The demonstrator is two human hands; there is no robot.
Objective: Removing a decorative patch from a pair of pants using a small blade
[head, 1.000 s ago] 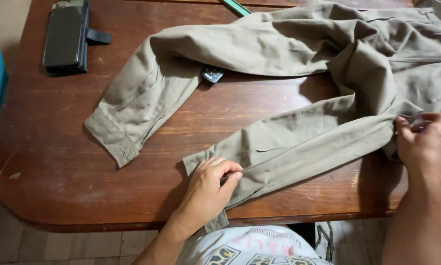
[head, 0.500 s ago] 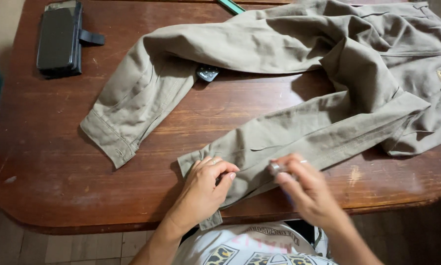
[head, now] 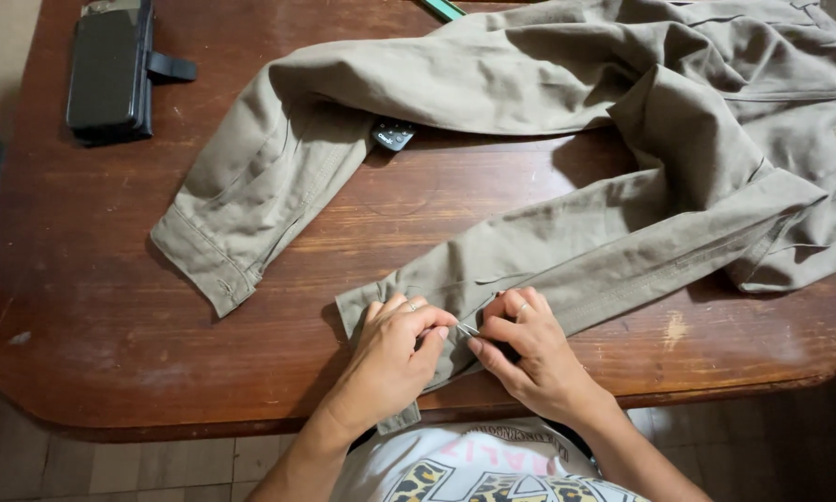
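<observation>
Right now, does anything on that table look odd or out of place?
A small dark remote-like object lies half tucked under the upper sleeve of the olive shirt. The wooden table has pale scuffs near its front edge. Both hands, left hand and right hand, pinch the lower sleeve.

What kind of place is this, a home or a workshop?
Probably a home: a worn wooden table on a tiled floor, a khaki shirt spread on it, and a black phone case.

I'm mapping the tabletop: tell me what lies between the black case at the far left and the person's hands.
In the head view, between the black case and the hands lie bare wooden table and the khaki shirt's other sleeve.
</observation>
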